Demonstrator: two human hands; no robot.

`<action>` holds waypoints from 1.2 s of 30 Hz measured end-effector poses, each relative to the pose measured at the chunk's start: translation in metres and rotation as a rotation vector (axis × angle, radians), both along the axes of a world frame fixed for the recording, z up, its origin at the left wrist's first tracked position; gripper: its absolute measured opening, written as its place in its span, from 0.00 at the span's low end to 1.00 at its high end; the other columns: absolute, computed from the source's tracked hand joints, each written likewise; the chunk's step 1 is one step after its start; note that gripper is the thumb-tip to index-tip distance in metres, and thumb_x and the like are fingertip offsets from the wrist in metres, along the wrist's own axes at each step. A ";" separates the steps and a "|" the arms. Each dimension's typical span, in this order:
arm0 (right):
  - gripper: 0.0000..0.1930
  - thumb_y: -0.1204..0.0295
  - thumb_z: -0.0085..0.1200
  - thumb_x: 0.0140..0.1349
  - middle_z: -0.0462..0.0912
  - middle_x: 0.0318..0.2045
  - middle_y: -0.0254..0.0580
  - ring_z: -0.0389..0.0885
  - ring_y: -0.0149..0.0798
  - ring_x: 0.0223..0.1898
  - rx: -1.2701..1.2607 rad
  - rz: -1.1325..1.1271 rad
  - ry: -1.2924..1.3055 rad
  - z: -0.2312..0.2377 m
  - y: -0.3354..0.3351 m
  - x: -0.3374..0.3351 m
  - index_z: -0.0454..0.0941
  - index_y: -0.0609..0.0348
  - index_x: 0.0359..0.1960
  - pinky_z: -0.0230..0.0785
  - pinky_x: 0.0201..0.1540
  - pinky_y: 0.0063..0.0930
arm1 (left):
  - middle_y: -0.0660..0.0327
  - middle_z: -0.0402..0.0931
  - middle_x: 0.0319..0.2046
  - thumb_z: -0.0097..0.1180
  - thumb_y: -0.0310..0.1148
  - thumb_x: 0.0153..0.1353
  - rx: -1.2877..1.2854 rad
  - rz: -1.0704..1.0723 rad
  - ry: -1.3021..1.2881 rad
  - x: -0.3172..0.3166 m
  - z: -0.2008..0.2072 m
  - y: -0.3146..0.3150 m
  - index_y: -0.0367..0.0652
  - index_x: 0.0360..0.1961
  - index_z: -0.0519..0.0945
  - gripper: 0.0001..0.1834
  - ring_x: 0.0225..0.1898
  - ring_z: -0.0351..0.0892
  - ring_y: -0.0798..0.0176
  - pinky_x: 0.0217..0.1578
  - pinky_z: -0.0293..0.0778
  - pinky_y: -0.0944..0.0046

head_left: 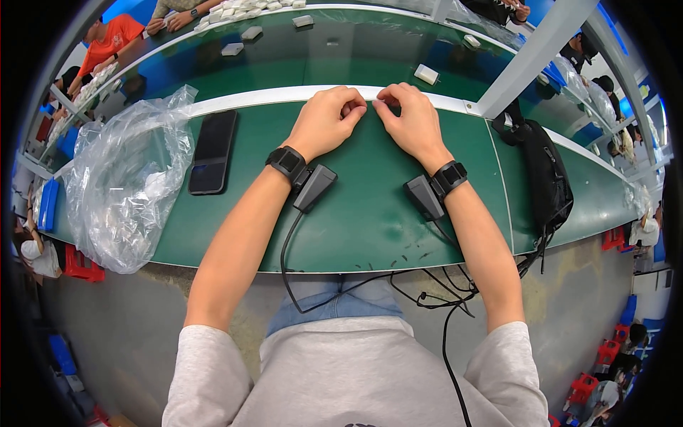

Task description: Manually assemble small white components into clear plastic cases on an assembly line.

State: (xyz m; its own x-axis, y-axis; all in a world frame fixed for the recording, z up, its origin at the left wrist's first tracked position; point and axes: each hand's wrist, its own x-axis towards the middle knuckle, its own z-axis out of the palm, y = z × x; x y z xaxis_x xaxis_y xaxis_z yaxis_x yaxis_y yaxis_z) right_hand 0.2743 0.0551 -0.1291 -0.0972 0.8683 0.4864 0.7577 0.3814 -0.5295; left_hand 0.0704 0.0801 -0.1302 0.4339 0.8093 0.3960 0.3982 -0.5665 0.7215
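Note:
My left hand point(329, 118) rests at the white rail point(256, 99) along the far side of the green table point(341, 235). Its fingers are curled in toward the thumb, and no object shows in it. Opposite it, a small gap away, my right hand point(414, 121) lies at the same rail, loosely curled and with nothing visible inside. Each wrist wears a black strap with a dark box-shaped device; the left device point(315, 188) and the right device point(425, 198) both trail black cables. Left of my left forearm lies a black smartphone point(213, 152).
A crumpled clear plastic bag point(128, 185) covers the table's left part. At the right lies a black pouch point(546, 174). Cables point(441, 295) hang off the near edge. Beyond the rail, a green conveyor carries white boxes point(427, 74). A metal post point(537, 60) rises at right; people work around.

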 end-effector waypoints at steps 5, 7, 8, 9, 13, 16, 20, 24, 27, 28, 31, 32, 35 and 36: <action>0.14 0.66 0.64 0.64 0.84 0.51 0.50 0.80 0.53 0.58 0.202 -0.062 -0.175 -0.013 0.006 0.009 0.84 0.60 0.48 0.75 0.58 0.48 | 0.58 0.80 0.37 0.65 0.30 0.65 0.387 0.057 0.218 -0.005 -0.002 0.000 0.39 0.39 0.84 0.06 0.42 0.83 0.55 0.42 0.79 0.53; 0.20 0.63 0.64 0.66 0.78 0.64 0.59 0.72 0.59 0.69 0.196 -0.034 -0.185 -0.015 0.007 0.011 0.83 0.60 0.56 0.64 0.71 0.56 | 0.57 0.81 0.42 0.66 0.31 0.65 0.386 0.064 0.263 -0.005 -0.002 0.001 0.41 0.42 0.84 0.08 0.47 0.82 0.53 0.47 0.78 0.52; 0.20 0.63 0.64 0.66 0.78 0.64 0.59 0.72 0.59 0.69 0.192 -0.037 -0.184 -0.018 0.004 0.011 0.83 0.60 0.56 0.64 0.71 0.56 | 0.56 0.82 0.47 0.66 0.32 0.64 0.389 0.073 0.304 -0.005 -0.002 0.001 0.43 0.45 0.85 0.10 0.52 0.81 0.51 0.51 0.78 0.51; 0.22 0.61 0.63 0.67 0.76 0.66 0.60 0.70 0.59 0.71 0.152 -0.050 -0.212 -0.018 0.004 0.008 0.82 0.59 0.59 0.61 0.74 0.58 | 0.56 0.82 0.47 0.66 0.32 0.64 0.392 0.075 0.306 -0.007 -0.005 0.003 0.43 0.45 0.85 0.10 0.52 0.81 0.51 0.51 0.78 0.51; 0.29 0.55 0.60 0.71 0.69 0.73 0.62 0.61 0.59 0.78 0.060 -0.057 -0.193 -0.019 0.003 0.006 0.76 0.56 0.69 0.49 0.78 0.68 | 0.52 0.72 0.69 0.66 0.43 0.67 0.506 0.180 0.329 -0.007 -0.014 0.004 0.53 0.64 0.81 0.25 0.73 0.66 0.45 0.71 0.63 0.42; 0.32 0.53 0.58 0.71 0.69 0.73 0.62 0.60 0.60 0.78 0.131 -0.078 -0.148 -0.016 0.007 0.006 0.73 0.55 0.72 0.49 0.77 0.71 | 0.50 0.59 0.79 0.61 0.56 0.70 0.442 0.219 0.419 -0.006 -0.015 0.006 0.60 0.78 0.68 0.38 0.81 0.52 0.46 0.77 0.46 0.31; 0.32 0.50 0.57 0.72 0.69 0.73 0.62 0.61 0.59 0.78 0.081 -0.099 -0.197 -0.019 0.006 0.007 0.74 0.55 0.71 0.47 0.77 0.73 | 0.47 0.57 0.79 0.57 0.61 0.71 0.427 0.271 0.410 -0.006 -0.019 0.006 0.60 0.81 0.60 0.43 0.81 0.52 0.44 0.76 0.45 0.27; 0.31 0.48 0.55 0.73 0.72 0.72 0.60 0.63 0.57 0.77 -0.054 -0.087 -0.249 -0.021 0.004 0.008 0.78 0.57 0.68 0.47 0.76 0.73 | 0.45 0.62 0.77 0.54 0.64 0.71 0.225 0.273 0.512 -0.008 -0.021 0.004 0.52 0.78 0.66 0.42 0.80 0.56 0.45 0.76 0.47 0.29; 0.31 0.48 0.55 0.72 0.74 0.71 0.59 0.64 0.56 0.77 -0.068 -0.091 -0.242 -0.020 0.003 0.007 0.78 0.57 0.67 0.48 0.76 0.73 | 0.46 0.65 0.75 0.54 0.63 0.71 0.231 0.271 0.507 -0.007 -0.018 0.001 0.47 0.73 0.74 0.39 0.79 0.58 0.45 0.76 0.48 0.30; 0.31 0.48 0.55 0.72 0.74 0.71 0.59 0.64 0.56 0.77 -0.060 -0.092 -0.243 -0.020 0.003 0.007 0.78 0.57 0.67 0.48 0.76 0.73 | 0.46 0.65 0.75 0.54 0.63 0.71 0.239 0.273 0.506 -0.008 -0.018 0.000 0.47 0.73 0.74 0.39 0.79 0.58 0.45 0.76 0.48 0.30; 0.31 0.48 0.56 0.72 0.73 0.71 0.57 0.64 0.55 0.77 -0.091 -0.091 -0.238 -0.018 0.002 0.007 0.78 0.57 0.67 0.48 0.76 0.72 | 0.46 0.67 0.74 0.55 0.62 0.71 0.224 0.268 0.505 -0.008 -0.016 -0.001 0.47 0.73 0.74 0.39 0.79 0.59 0.45 0.76 0.49 0.30; 0.31 0.48 0.56 0.72 0.73 0.71 0.57 0.64 0.55 0.77 -0.087 -0.090 -0.236 -0.017 0.002 0.008 0.78 0.57 0.67 0.48 0.76 0.72 | 0.46 0.67 0.74 0.55 0.62 0.71 0.227 0.270 0.507 -0.008 -0.015 -0.001 0.47 0.73 0.74 0.39 0.79 0.59 0.45 0.76 0.49 0.30; 0.31 0.48 0.56 0.72 0.73 0.71 0.57 0.64 0.55 0.77 -0.075 -0.083 -0.225 -0.016 0.002 0.008 0.78 0.57 0.67 0.48 0.77 0.72 | 0.46 0.67 0.74 0.56 0.62 0.71 0.219 0.269 0.500 -0.007 -0.013 -0.001 0.47 0.72 0.74 0.38 0.78 0.60 0.45 0.76 0.49 0.30; 0.31 0.48 0.56 0.72 0.73 0.71 0.57 0.64 0.55 0.77 -0.080 -0.085 -0.230 -0.016 0.002 0.009 0.78 0.57 0.67 0.48 0.76 0.72 | 0.46 0.67 0.74 0.56 0.62 0.71 0.219 0.267 0.505 -0.007 -0.014 0.000 0.47 0.72 0.74 0.38 0.78 0.60 0.45 0.76 0.49 0.30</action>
State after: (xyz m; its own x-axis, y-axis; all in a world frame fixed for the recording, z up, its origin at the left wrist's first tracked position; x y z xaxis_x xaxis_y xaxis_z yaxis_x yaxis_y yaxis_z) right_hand 0.2830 0.0576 -0.1453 -0.1227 0.9128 0.3895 0.8892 0.2754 -0.3653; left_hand 0.0630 0.0799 -0.1438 0.4044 0.8393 0.3634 0.8095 -0.5134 0.2847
